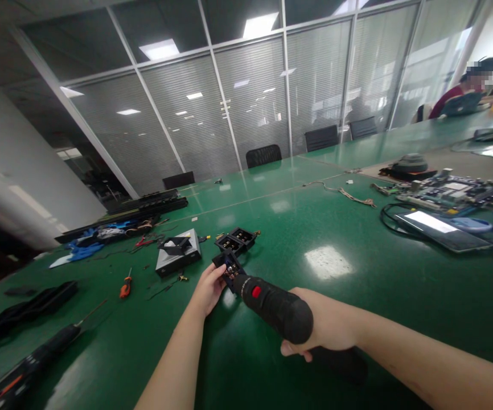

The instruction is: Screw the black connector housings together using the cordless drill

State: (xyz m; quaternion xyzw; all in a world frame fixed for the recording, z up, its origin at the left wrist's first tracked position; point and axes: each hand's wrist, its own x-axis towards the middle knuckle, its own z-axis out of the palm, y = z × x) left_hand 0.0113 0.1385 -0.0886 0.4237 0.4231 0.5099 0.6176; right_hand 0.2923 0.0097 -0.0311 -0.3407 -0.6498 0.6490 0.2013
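Note:
My right hand [327,330] is wrapped round the grip of a black electric screwdriver [274,307] with a red button. Its tip points at a small black part [228,267] with metal contacts. My left hand [209,287] pinches that part and steadies it on the green table [357,285]. Just behind lie two more black parts [235,239] of the same kind, side by side.
A grey box [178,256] with a black bracket sits left of the parts. An orange-handled screwdriver [126,285] and another black power tool [28,364] lie at the left. Circuit boards [451,191] and a tablet [440,228] are at the right. A person in red [447,99] sits far right.

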